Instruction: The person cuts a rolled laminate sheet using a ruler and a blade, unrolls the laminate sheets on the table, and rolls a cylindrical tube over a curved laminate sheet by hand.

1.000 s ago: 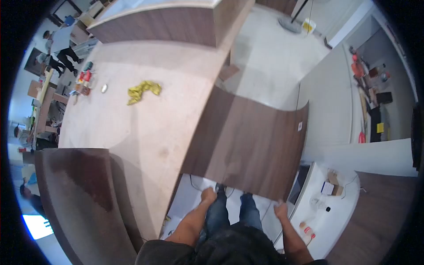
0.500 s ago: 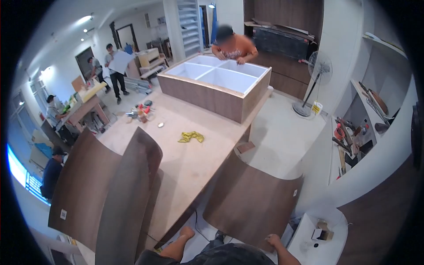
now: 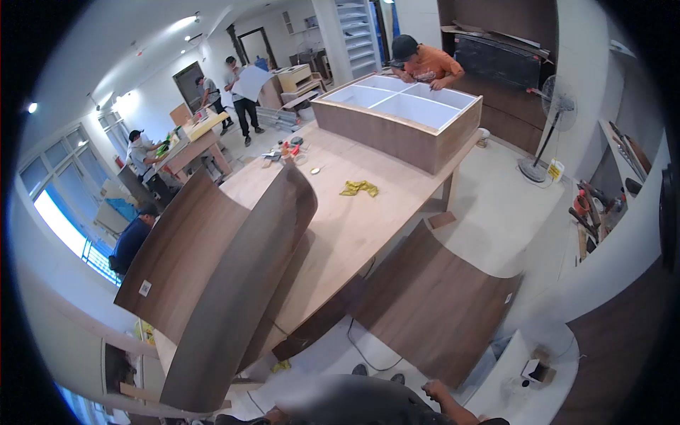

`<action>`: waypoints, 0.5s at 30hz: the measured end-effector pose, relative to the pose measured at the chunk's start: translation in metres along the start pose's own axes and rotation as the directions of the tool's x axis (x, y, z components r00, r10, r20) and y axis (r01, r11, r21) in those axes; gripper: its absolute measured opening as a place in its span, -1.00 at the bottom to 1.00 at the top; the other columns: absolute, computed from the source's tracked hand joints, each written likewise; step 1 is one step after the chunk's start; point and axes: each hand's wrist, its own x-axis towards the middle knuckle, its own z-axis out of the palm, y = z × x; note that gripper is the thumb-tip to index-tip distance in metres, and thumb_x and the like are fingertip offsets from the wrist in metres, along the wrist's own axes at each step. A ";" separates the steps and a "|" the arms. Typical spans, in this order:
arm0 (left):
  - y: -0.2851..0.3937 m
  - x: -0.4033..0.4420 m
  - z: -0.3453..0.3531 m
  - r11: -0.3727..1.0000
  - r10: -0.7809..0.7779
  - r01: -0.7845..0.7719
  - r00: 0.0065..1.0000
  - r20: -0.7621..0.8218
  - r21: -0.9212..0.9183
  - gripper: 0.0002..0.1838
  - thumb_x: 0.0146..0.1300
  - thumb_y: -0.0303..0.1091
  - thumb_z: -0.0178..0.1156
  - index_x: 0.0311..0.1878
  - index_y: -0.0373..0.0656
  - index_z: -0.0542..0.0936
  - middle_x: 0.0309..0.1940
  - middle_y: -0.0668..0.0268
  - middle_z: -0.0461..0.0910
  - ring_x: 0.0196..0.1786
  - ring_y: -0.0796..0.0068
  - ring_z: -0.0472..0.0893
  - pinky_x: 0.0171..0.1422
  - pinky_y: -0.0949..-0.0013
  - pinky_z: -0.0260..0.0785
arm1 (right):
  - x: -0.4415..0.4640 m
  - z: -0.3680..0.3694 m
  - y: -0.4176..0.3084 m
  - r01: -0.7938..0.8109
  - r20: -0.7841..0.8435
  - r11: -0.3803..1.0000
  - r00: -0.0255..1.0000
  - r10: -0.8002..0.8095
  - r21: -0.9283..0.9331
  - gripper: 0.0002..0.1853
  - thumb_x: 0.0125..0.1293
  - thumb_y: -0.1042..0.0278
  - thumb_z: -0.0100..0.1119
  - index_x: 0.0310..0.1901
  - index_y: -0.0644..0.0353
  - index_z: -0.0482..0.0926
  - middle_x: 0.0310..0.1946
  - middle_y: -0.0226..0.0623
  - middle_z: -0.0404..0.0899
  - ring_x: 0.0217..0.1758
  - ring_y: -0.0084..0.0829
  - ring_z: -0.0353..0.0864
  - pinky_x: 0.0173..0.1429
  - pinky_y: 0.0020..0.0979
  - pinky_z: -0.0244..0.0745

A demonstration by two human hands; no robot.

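Note:
At the bottom edge, my left hand [image 3: 278, 414] shows only in part, close to my dark clothing; its fingers are hidden. My right hand [image 3: 434, 390] is closed by the near corner of a curved brown wood-grain panel [image 3: 432, 304] beside the table. Whether anything is inside those fingers is hidden. Two more curved panels are on the table's left end: a brown one [image 3: 188, 248] with a white label, and a greyish one [image 3: 230, 304] in front of it. Neither of my hands touches these two.
The wooden table [image 3: 340, 237] bears a yellow cloth [image 3: 359, 188], tools [image 3: 287, 150] and a white-lined cabinet [image 3: 386, 136]. A person in orange [image 3: 433, 65] leans over the cabinet. Other people stand at the back left. A fan [image 3: 545, 134] stands right; a cable [image 3: 365, 361] crosses the floor.
The view has swung left, so the table and panels appear farther right and higher. My left hand has drawn back from beside the table towards my body. My right hand stays near the panel's corner.

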 end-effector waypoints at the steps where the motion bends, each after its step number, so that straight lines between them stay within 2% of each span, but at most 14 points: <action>1: -0.013 -0.003 -0.001 1.000 -0.023 0.023 0.999 0.039 0.006 -0.52 0.17 0.05 0.24 -0.16 -0.21 0.78 -0.10 0.03 0.76 -0.04 0.03 0.74 0.16 0.03 0.53 | 0.001 0.011 0.001 0.027 -0.003 1.000 1.000 -0.027 0.014 -0.57 0.37 -0.04 0.05 -0.20 0.15 0.76 -0.19 -0.09 0.76 -0.20 -0.14 0.77 -0.06 -0.11 0.63; 2: -0.025 -0.012 0.000 0.999 -0.051 0.051 0.995 0.082 0.005 -0.52 0.17 0.05 0.24 -0.16 -0.21 0.78 -0.12 0.04 0.77 -0.06 0.04 0.75 0.15 0.03 0.53 | 0.007 0.023 0.008 0.056 0.003 0.998 0.998 -0.056 0.023 -0.58 0.36 -0.04 0.07 -0.20 0.16 0.76 -0.22 -0.08 0.76 -0.21 -0.15 0.78 -0.09 -0.12 0.64; 3: -0.032 -0.012 -0.002 0.994 0.059 -0.059 0.998 0.005 0.094 -0.54 0.16 0.07 0.24 -0.20 -0.18 0.79 -0.15 0.04 0.77 -0.09 0.02 0.74 0.12 0.01 0.53 | 0.011 0.037 0.016 0.089 0.021 0.996 0.996 -0.090 0.026 -0.58 0.35 -0.03 0.08 -0.20 0.16 0.75 -0.25 -0.06 0.76 -0.22 -0.16 0.78 -0.12 -0.13 0.64; 4: -0.032 -0.002 -0.011 0.971 0.171 -0.156 0.983 -0.065 0.181 -0.55 0.16 0.08 0.24 -0.23 -0.15 0.79 -0.19 0.04 0.77 -0.12 0.00 0.74 0.08 -0.02 0.54 | 0.019 0.047 0.023 0.295 0.031 0.875 0.951 -0.307 -0.383 -0.61 0.29 -0.01 0.17 -0.23 0.16 0.76 -0.23 -0.05 0.76 -0.19 -0.15 0.78 -0.14 -0.14 0.63; 6: -0.016 0.014 -0.030 0.942 0.318 -0.256 0.887 -0.334 0.218 -0.50 0.24 0.10 0.17 -0.15 -0.19 0.76 -0.11 -0.06 0.72 0.03 -0.15 0.65 0.20 -0.08 0.46 | 0.002 0.026 0.000 0.086 0.032 0.993 0.996 -0.083 -0.082 -0.61 0.24 0.00 0.21 -0.23 0.20 0.75 -0.17 -0.02 0.74 -0.12 -0.09 0.76 -0.08 -0.10 0.61; 7: 0.010 -0.007 -0.058 0.930 0.364 -0.347 0.810 -0.459 0.124 -0.48 0.29 0.08 0.13 -0.06 -0.24 0.71 -0.06 -0.07 0.70 0.05 -0.15 0.64 0.23 -0.09 0.44 | -0.002 0.016 -0.011 -0.049 0.051 0.997 0.998 0.046 0.066 -0.61 0.22 0.01 0.23 -0.23 0.21 0.74 -0.14 0.00 0.74 -0.08 -0.05 0.76 -0.05 -0.09 0.60; 8: 0.041 -0.036 -0.092 0.927 0.347 -0.371 0.796 -0.496 0.053 -0.46 0.35 0.08 0.11 0.08 -0.23 0.66 0.04 -0.05 0.66 0.12 -0.15 0.61 0.25 -0.06 0.44 | 0.007 0.011 -0.014 -0.074 -0.012 0.992 0.997 0.076 0.100 -0.61 0.21 0.01 0.24 -0.23 0.23 0.74 -0.15 0.02 0.73 -0.06 -0.01 0.74 -0.01 -0.07 0.59; 9: 0.080 -0.113 -0.140 0.804 0.339 -0.553 0.728 -0.596 -0.218 -0.46 0.33 0.04 0.13 0.06 -0.29 0.66 0.01 -0.09 0.68 0.07 -0.15 0.63 0.20 -0.02 0.47 | 0.018 0.005 -0.015 -0.100 -0.079 0.985 0.991 0.112 0.138 -0.61 0.21 0.02 0.25 -0.22 0.24 0.74 -0.15 0.05 0.73 -0.05 0.03 0.73 0.02 -0.05 0.58; 10: 0.093 -0.129 -0.161 0.737 0.337 -0.576 0.767 -0.546 -0.353 -0.42 0.34 -0.02 0.24 0.28 -0.23 0.58 0.18 -0.03 0.64 0.25 0.09 0.62 0.36 0.20 0.42 | 0.024 0.001 -0.021 -0.123 -0.146 0.976 0.978 0.150 0.178 -0.60 0.20 0.03 0.25 -0.22 0.25 0.74 -0.16 0.07 0.72 -0.03 0.07 0.72 0.05 -0.04 0.57; 11: 0.108 -0.175 -0.185 0.631 0.352 -0.659 0.714 -0.605 -0.410 -0.44 0.38 -0.03 0.24 0.27 -0.26 0.58 0.17 0.00 0.66 0.26 0.16 0.63 0.36 0.21 0.42 | 0.022 -0.015 -0.040 -0.084 -0.198 0.987 0.974 0.111 0.138 -0.58 0.20 0.03 0.25 -0.18 0.28 0.73 -0.16 0.13 0.71 -0.02 0.10 0.70 0.08 -0.03 0.56; 13: 0.116 -0.259 -0.221 0.370 0.425 -0.829 0.553 -0.717 -0.420 -0.50 0.43 -0.09 0.22 0.26 -0.27 0.59 0.15 0.00 0.66 0.24 0.08 0.63 0.34 0.19 0.43 | 0.008 -0.059 -0.104 -0.022 -0.349 0.997 0.936 0.048 0.078 -0.57 0.22 0.07 0.24 -0.09 0.30 0.70 -0.13 0.19 0.68 0.01 0.14 0.68 0.12 -0.03 0.55; 15: 0.090 -0.315 -0.247 0.317 0.489 -0.943 0.259 -0.833 -0.107 -0.56 0.41 -0.23 0.26 0.25 -0.28 0.59 0.12 0.01 0.67 0.21 0.04 0.64 0.31 0.18 0.46 | 0.010 -0.089 -0.180 0.073 -0.510 0.997 0.858 -0.063 0.000 -0.60 0.26 0.16 0.22 -0.02 0.31 0.67 -0.08 0.20 0.67 0.04 0.17 0.66 0.14 -0.05 0.53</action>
